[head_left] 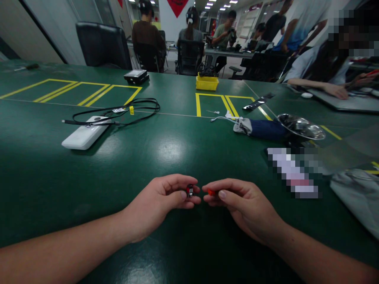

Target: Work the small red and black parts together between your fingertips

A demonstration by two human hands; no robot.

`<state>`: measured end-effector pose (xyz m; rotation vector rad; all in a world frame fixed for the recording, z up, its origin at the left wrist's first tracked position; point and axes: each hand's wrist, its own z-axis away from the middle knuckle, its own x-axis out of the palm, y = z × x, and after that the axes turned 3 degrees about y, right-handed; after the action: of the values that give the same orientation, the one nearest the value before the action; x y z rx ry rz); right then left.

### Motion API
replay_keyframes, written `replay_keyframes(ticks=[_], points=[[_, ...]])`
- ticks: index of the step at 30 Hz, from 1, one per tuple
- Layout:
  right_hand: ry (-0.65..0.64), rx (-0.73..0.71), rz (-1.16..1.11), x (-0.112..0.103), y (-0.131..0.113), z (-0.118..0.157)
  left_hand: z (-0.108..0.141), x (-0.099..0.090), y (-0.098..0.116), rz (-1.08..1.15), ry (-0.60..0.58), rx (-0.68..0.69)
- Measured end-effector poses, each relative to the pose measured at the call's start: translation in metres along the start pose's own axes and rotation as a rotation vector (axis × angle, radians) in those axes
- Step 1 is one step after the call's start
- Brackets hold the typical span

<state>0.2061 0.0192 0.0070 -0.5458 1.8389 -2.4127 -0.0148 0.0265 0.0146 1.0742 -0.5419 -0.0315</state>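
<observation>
Close together above the green table [166,161], my two hands each pinch a small thing. My left hand [168,193] is closed on a tiny red, black and silver piece [190,191], held between thumb and fingers; its exact kind is too small to tell. Between the thumb and fingers of my right hand [237,199] sits a small orange-red piece [211,192], mostly hidden by the fingertips. A narrow gap separates the two hands, and the pieces do not touch.
To the left lies a white power bank [85,134] beside a coiled black cable [148,103]. A yellow bin [207,83] stands farther back. At right are a blue pouch [266,129], a metal bowl [302,126] and a blurred phone-like object [291,173]. People sit beyond.
</observation>
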Motion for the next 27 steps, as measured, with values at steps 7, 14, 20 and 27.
replay_keyframes(ticks=[7,14,20,27], points=[[0.033,0.012,0.033,0.0001,0.0024,-0.0005,-0.0005,-0.0016,-0.0028,-0.018,-0.027,0.018],[0.024,0.003,0.031,0.0,0.0028,0.0004,0.0005,-0.0015,-0.001,-0.03,-0.033,-0.01],[0.027,-0.001,0.027,0.0,0.001,0.0007,-0.0005,-0.0017,0.0001,0.0,-0.024,-0.015],[0.0,0.007,0.016,0.0008,0.0008,0.0005,0.0,-0.0009,0.0007,-0.019,-0.002,-0.011]])
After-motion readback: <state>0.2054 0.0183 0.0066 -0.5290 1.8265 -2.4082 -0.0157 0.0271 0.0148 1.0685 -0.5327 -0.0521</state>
